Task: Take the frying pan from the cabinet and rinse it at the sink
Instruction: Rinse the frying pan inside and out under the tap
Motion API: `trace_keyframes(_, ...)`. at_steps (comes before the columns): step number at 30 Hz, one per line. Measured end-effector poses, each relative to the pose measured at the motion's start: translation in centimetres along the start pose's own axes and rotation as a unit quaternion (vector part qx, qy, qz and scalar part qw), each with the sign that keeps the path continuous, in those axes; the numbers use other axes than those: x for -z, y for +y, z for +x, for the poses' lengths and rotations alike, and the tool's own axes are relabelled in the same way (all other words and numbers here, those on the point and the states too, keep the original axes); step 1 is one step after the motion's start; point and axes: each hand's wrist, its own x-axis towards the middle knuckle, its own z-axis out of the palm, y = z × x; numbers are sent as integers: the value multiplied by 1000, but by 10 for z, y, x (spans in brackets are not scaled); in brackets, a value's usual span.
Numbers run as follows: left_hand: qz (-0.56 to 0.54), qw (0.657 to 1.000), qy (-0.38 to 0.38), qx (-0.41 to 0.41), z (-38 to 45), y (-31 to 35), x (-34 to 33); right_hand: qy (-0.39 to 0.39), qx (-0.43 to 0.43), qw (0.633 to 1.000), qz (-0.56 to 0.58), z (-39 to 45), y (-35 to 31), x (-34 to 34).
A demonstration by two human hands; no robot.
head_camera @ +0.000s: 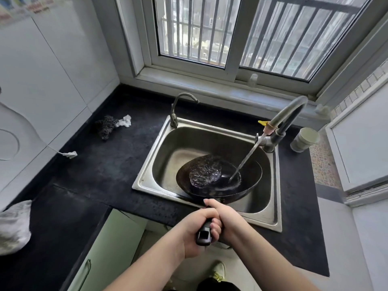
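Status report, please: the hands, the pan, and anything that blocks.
Left hand and right hand both shut on pan handle. Frying pan over sink, tap water running in. Nothing blocking.

Dark frying pan (247,185) over sink (210,133)

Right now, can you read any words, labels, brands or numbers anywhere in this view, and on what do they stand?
No text is readable.
Colourful poster on the white wall: print too blurred to read.
Pale cylindrical jar beside the steel sink: no legible label.
Black frying pan handle: no marking shows.
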Motion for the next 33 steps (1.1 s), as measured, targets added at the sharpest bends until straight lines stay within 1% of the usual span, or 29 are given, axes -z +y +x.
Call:
trace_keyframes(2,5,1000,2,7,2,3,-4,-6,-3,1000,8,-3,-2,3)
trace_keyframes(5,12,1000,9,11,7,7,-8,-44,-5,998,40,-12,-9,6)
trace_keyframes(9,31,999,23,10,11,12,-18,-93,-43,992,74,-17,-16,14)
trace_keyframes(12,59,997,44,-3,15,18,-30,-117,-46,987,104,-21,-28,21)
trace_keyframes(15,84,994,65,-20,21,22,-41,-123,-37,984,123,-20,-38,26)
trace_keyframes(20,131,985,108,-25,30,25,-46,-156,-50,976,140,-6,-35,35)
trace_keyframes(25,187,970,148,-36,40,20,-45,-175,-66,969,162,14,-22,36)
trace_keyframes(31,288,936,190,-66,47,15,-46,-159,-47,982,94,38,-11,34)
trace_keyframes(33,326,922,197,-74,45,15,-45,-170,-54,980,84,37,-13,35)
